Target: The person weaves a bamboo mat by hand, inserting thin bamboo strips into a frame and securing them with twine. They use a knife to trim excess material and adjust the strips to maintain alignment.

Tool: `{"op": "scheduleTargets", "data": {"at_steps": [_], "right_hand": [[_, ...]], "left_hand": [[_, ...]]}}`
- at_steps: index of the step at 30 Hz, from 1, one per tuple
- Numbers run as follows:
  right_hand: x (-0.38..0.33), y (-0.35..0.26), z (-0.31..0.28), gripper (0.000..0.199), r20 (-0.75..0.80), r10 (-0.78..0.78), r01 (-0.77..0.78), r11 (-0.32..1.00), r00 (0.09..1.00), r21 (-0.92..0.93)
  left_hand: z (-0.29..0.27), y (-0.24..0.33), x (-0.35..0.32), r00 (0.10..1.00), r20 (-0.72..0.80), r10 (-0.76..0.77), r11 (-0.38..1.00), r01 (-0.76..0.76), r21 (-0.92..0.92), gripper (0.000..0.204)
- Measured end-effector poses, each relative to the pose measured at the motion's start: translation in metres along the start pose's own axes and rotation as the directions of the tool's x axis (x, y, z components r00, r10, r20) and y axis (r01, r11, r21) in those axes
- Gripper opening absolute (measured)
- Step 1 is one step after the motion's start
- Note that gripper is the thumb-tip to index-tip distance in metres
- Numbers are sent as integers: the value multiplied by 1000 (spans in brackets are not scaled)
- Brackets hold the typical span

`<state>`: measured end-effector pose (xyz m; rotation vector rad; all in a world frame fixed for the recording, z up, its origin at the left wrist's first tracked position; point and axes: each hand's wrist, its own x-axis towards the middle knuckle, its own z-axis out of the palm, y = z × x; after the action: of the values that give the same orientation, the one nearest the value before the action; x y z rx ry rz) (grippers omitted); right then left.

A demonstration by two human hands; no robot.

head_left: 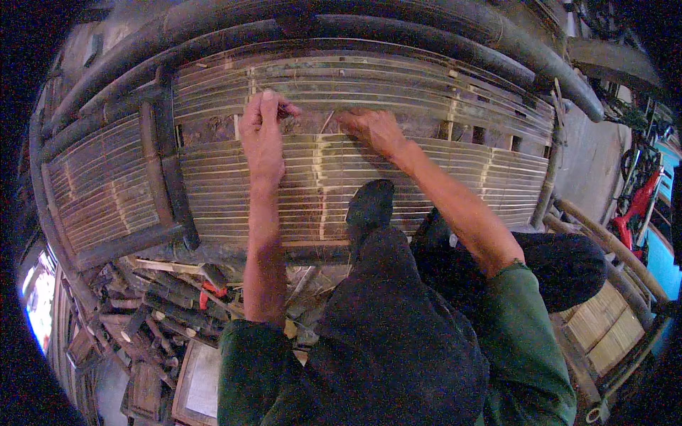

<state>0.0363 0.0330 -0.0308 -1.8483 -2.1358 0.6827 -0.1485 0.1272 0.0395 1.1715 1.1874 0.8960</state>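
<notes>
A bamboo frame with a seat of thin split slats (398, 170) lies across the view, edged by thick dark poles (355, 32). A gap runs between two bands of slats. My left hand (261, 131) rests at that gap, fingers curled on a slat's edge (284, 110). My right hand (373, 130) lies flat beside it, fingertips pressing into the same gap. A dark shoe (369, 206) and knee rest on the slats just below the hands.
Cut bamboo offcuts (163, 298) and a red-handled tool (212, 291) lie on the floor at lower left. A second slatted panel (604, 323) sits at lower right. A red frame (636, 206) stands at the far right.
</notes>
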Motion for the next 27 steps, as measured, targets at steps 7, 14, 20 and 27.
{"op": "scheduleTargets", "data": {"at_steps": [7, 14, 20, 27], "right_hand": [[-17, -7, 7, 28, -4, 172, -172, 983, 985, -58], [-14, -16, -4, 36, 74, 366, -373, 911, 928, 174], [-12, -4, 22, 40, 165, 427, -456, 862, 889, 223], [4, 55, 79, 43, 366, 343, -464, 823, 865, 327]], "left_hand": [[16, -36, -9, 984, 178, 15, 942, -73, 328, 30], [38, -78, -21, 962, 198, 189, 850, -261, 457, 24], [38, -84, -30, 968, 250, -3, 834, -136, 534, 30], [40, -111, -28, 924, 336, 181, 640, -370, 673, 21]]}}
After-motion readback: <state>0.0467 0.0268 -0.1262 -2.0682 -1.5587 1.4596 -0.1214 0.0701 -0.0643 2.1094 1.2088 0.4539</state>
